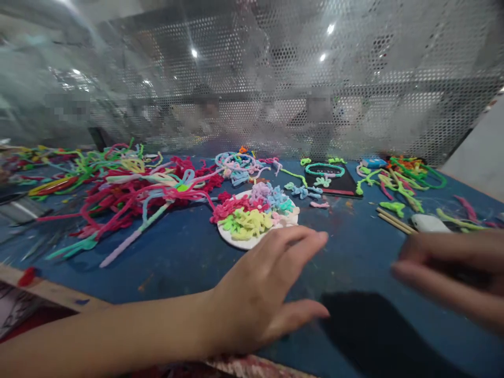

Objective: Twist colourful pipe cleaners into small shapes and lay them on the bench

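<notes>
My left hand [271, 283] reaches in over the blue table, its thumb spread from the fingers and nothing held. Just beyond it lies a white paper plate [232, 242], partly covered by my fingers. Small curled pieces of pipe cleaner [250, 223] in yellow, pink, purple, blue and green fill the plate. On the right, my right hand [444, 270] is blurred and cut by the frame edge. Its thumb and finger tips come together in a pinch; anything between them cannot be made out. Nearest to that hand are a white computer mouse [429, 223] and thin wooden sticks [396, 220].
A big tangle of pipe cleaners [129, 194] covers the left side. A black tablet-like device [342, 185] with lit digits bears a turquoise pipe-cleaner ring [325, 166]. More pipe cleaners [405, 173] lie at the right. A perforated metal screen [252, 94] rises behind the table.
</notes>
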A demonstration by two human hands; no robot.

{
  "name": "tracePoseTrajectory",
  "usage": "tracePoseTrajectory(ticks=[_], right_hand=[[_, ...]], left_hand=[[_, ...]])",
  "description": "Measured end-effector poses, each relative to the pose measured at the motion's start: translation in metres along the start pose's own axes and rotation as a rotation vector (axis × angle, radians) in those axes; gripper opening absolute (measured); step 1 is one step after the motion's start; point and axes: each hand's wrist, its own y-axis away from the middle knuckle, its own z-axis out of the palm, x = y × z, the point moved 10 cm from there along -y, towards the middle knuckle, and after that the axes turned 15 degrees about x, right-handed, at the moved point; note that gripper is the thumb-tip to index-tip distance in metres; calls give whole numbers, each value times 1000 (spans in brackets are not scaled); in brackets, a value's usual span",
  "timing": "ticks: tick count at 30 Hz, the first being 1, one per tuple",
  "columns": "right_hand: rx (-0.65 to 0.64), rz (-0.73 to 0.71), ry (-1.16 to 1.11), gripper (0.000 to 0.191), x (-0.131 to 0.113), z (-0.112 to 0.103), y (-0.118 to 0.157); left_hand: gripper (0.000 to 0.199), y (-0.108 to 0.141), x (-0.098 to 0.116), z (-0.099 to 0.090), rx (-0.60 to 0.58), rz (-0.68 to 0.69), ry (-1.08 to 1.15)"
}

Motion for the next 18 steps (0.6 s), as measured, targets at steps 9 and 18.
tracePoseTrajectory(ticks=[9, 18], right_hand=[[-197, 94, -102, 49, -17, 63, -19], [-248, 391, -1141, 43, -35, 96, -13]], left_hand=[[27, 9, -50, 59, -302, -791, 465], [18, 39, -63, 83, -372, -992, 614]])
